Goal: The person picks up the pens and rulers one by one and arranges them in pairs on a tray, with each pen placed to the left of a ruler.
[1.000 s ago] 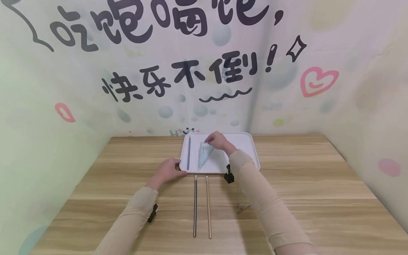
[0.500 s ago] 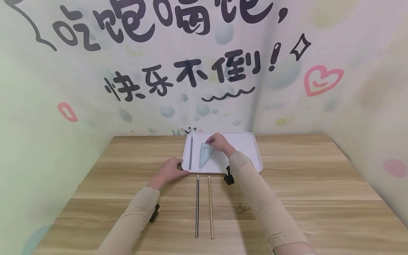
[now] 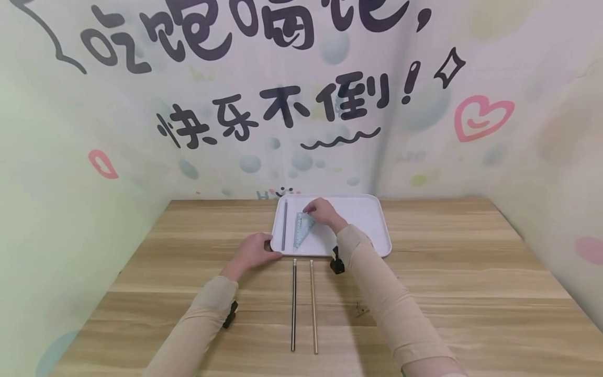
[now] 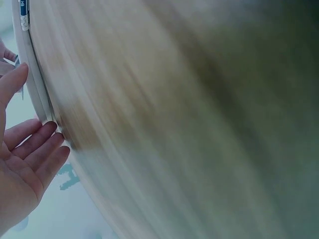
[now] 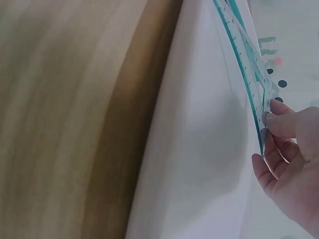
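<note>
In the head view a white tray (image 3: 350,207) lies at the back of the table. My left hand (image 3: 254,250) grips its front left corner, thumb along the front edge and fingers at the left side. Those loosely bent fingers (image 4: 42,144) also show in the left wrist view. My right hand (image 3: 324,211) is over the tray and pinches a clear bluish set square (image 3: 303,229) by its upper end. Thumb and fingers on the set square (image 5: 249,64) show in the right wrist view. A grey-blue pencil (image 3: 285,225) lies along the tray's left side.
A black pencil (image 3: 294,306) and a gold pencil (image 3: 313,306) lie side by side in front of the tray. Partly hidden by my right forearm is a clear thing with dark marks (image 3: 361,310). A printed wall stands right behind the wooden table (image 3: 188,230).
The set square has moved slightly left over the tray, closer to the grey-blue pencil, still in my right hand. My left hand stays at the corner. The head view has shifted a little.
</note>
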The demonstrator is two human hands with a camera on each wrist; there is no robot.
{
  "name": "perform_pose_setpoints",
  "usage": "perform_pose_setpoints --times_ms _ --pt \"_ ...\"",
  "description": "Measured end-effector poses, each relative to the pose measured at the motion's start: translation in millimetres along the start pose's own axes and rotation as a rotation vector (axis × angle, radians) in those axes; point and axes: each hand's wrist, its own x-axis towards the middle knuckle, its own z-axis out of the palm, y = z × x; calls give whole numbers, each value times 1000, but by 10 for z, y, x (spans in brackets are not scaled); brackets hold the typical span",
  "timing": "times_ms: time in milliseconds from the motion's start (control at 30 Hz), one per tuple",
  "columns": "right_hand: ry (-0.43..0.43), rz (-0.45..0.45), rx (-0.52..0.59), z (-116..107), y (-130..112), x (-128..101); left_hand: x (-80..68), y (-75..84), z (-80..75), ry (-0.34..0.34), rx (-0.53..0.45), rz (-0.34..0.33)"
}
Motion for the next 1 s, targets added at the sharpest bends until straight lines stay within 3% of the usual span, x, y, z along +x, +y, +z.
perform_pose_setpoints --times_ms 67,167,1000 --pt "-3 -2 -4 8 -5 -5 -2 -5 -5 2 6 3" --pt "-2 -11 -18 100 163 159 0 -12 -8 -1 12 12" --pt "36 -11 -61 186 162 274 -5 -13 -7 -9 -11 -12"
